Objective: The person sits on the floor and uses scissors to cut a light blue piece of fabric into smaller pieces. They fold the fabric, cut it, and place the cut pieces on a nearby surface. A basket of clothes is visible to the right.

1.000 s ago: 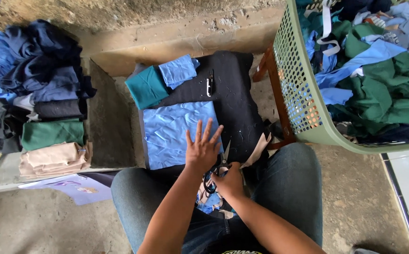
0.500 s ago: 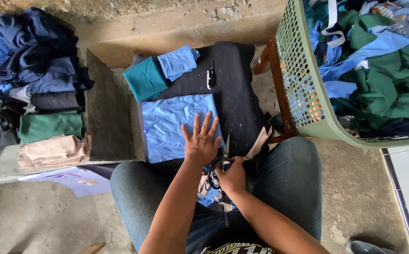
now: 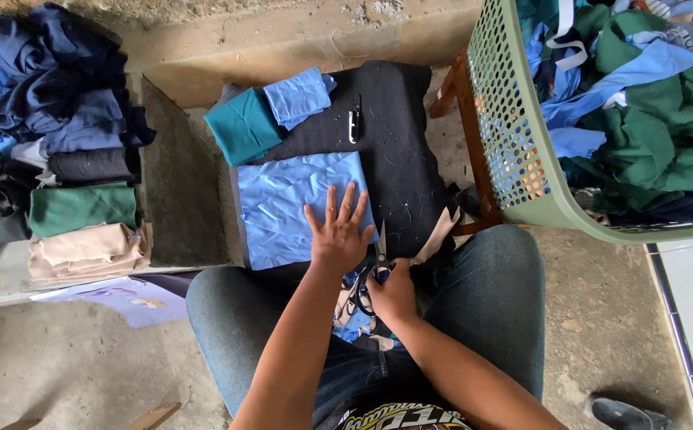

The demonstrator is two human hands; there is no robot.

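Observation:
My left hand [image 3: 338, 229] lies flat with fingers spread on a light blue square of cloth [image 3: 294, 209], which rests on a black cloth-covered surface [image 3: 398, 151] in front of my knees. My right hand [image 3: 392, 292] grips a pair of black-handled scissors [image 3: 375, 271] at the blue cloth's right edge, blades pointing away from me. Beyond the blue cloth lie a teal piece [image 3: 243, 126] and a smaller blue piece [image 3: 299, 95]. A small thread snipper [image 3: 354, 123] lies on the black surface.
A green perforated basket [image 3: 513, 135] full of green and blue cloth stands at the right on a wooden stool. Folded and heaped clothes [image 3: 52, 143] lie at the left on a concrete ledge. Cloth scraps sit in my lap.
My left hand has slid slightly toward me over the blue cloth. The scissors stay at the cloth's right edge.

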